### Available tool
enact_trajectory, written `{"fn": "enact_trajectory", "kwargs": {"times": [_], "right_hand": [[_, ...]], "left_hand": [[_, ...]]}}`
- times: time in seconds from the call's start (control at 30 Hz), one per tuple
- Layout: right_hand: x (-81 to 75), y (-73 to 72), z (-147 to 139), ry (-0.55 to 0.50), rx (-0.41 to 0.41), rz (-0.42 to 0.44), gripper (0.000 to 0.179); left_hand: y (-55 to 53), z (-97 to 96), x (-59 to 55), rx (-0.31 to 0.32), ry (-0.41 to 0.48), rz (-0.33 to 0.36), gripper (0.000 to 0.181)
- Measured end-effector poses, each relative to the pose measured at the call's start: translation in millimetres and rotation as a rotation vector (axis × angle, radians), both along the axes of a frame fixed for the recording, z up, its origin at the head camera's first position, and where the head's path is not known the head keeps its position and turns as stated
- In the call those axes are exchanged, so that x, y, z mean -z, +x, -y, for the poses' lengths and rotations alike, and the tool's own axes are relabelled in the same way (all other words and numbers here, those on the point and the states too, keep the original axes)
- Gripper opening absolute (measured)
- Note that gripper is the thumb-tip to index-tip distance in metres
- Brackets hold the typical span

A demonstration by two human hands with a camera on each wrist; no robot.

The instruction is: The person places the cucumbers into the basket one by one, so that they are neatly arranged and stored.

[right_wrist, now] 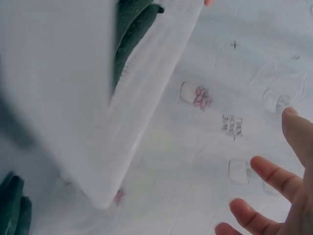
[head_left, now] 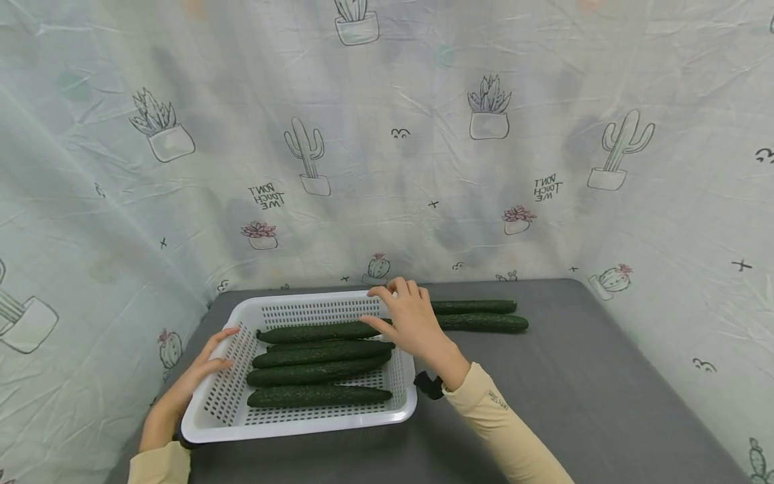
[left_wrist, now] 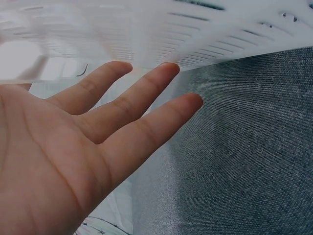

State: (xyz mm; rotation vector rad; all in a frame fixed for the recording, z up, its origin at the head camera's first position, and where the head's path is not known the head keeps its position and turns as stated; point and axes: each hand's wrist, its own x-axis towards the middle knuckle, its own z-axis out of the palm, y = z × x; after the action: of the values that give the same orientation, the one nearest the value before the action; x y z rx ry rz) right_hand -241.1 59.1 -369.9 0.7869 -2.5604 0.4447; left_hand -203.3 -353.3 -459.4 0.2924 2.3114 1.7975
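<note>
A white plastic basket [head_left: 302, 429] with slotted walls holds several dark green cucumbers [head_left: 320, 395], lying side by side across it. My left hand [head_left: 202, 363] is at the basket's left wall, with two fingertips showing over the rim. From the left wrist view, the other fingers of that hand [left_wrist: 102, 132] stretch out straight along the outside of the basket. Above the basket's back right corner is my right hand [head_left: 411, 319], fingers spread and lightly bent with nothing between them. To its right, two more cucumbers [head_left: 484, 323] lie on the table, their left ends hidden behind this hand.
The dark grey table [head_left: 574, 390] runs back to a pale curtain [head_left: 423, 168] printed with cactus drawings, which also hangs along both sides. A black strap piece [head_left: 429, 386] shows below the right wrist, close to the basket's right rim.
</note>
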Motion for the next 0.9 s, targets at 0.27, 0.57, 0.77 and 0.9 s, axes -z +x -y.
{"fn": "enact_trajectory", "kwargs": {"times": [0.27, 0.57, 0.77, 0.9], "right_hand": [[10.6, -5.5, -21.1, -0.024, 0.058, 0.015, 0.044], [30.9, -11.8, -44.7, -0.022, 0.121, 0.021, 0.046], [46.5, -17.6, -60.1, -0.009, 0.146, 0.071, 0.043], [56.6, -21.4, -69.4, -0.006, 0.162, 0.104, 0.042]], "left_hand": [[0.2, 0.5, 1.7, -0.001, -0.001, -0.007, 0.062], [0.6, -0.9, 1.5, 0.002, 0.009, -0.005, 0.062], [0.2, 0.6, 0.3, 0.000, -0.024, -0.023, 0.063], [-0.1, 1.1, 0.4, 0.002, -0.032, -0.032, 0.063]]}}
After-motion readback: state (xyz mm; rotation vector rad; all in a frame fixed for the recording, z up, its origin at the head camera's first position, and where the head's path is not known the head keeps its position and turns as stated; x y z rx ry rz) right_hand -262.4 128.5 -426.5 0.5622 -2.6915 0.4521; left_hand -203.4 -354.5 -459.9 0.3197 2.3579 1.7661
